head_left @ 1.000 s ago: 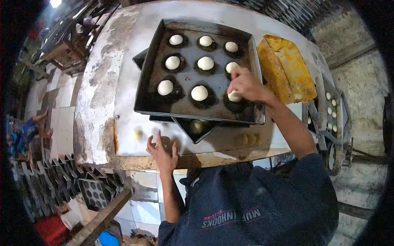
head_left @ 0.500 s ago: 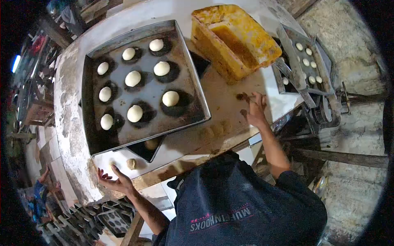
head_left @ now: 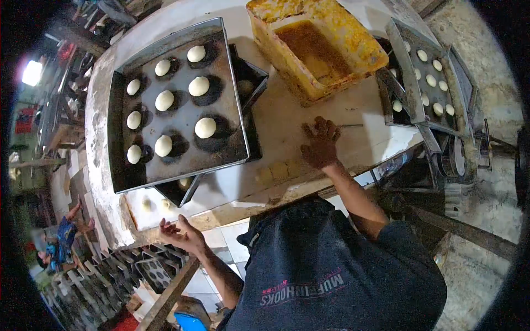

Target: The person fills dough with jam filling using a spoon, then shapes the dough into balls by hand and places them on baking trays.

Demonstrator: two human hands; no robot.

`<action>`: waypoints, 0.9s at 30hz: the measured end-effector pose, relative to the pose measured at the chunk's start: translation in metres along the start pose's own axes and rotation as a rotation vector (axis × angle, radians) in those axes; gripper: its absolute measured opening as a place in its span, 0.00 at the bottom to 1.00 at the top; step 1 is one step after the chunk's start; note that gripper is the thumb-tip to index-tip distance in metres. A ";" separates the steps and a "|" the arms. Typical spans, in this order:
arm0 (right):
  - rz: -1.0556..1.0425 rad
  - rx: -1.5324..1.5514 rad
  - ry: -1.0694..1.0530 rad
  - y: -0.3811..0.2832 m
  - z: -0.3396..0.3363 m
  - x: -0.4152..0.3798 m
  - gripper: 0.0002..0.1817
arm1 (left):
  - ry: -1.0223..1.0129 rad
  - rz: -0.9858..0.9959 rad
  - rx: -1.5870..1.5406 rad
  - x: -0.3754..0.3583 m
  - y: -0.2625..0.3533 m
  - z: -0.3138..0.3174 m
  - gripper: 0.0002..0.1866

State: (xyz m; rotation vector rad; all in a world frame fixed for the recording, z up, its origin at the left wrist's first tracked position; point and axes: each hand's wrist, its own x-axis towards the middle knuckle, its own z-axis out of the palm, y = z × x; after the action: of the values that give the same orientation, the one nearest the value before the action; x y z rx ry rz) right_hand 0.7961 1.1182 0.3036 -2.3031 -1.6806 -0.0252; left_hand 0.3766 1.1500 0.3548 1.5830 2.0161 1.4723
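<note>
My left hand [head_left: 183,236], palm up with its fingers apart and nothing between them, is at the table's front edge. Close above it lie two small dough pieces [head_left: 146,204]. My right hand [head_left: 321,144] is spread over the tabletop, empty, in front of a yellow-stained bin [head_left: 331,83]. A thin rod-like thing [head_left: 352,126] lies just right of its fingers. To the left, a large metal tray [head_left: 182,118] holds several round white dough balls [head_left: 164,101] in rows. It rests on other trays turned at an angle.
More stacked metal trays [head_left: 422,113] with dough balls stand at the right end of the table [head_left: 276,176]. A wooden beam [head_left: 464,226] crosses below them. At the lower left are a rack [head_left: 94,287] and a blue thing [head_left: 190,321]. Farther left, a person [head_left: 61,240] is low down.
The view has shifted. My right hand has moved left over the table and spread its fingers wider. My left hand sits farther right and stays empty.
</note>
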 end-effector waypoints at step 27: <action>-0.811 -0.319 -0.282 -0.262 -0.063 0.175 0.18 | 0.153 -0.153 -0.618 0.075 -0.042 -0.063 0.16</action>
State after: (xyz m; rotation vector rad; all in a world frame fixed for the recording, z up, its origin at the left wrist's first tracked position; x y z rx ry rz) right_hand 0.6170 1.3382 0.4541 -1.6923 -2.8226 -0.1501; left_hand 0.2777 1.1770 0.3832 1.0659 1.4804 1.9439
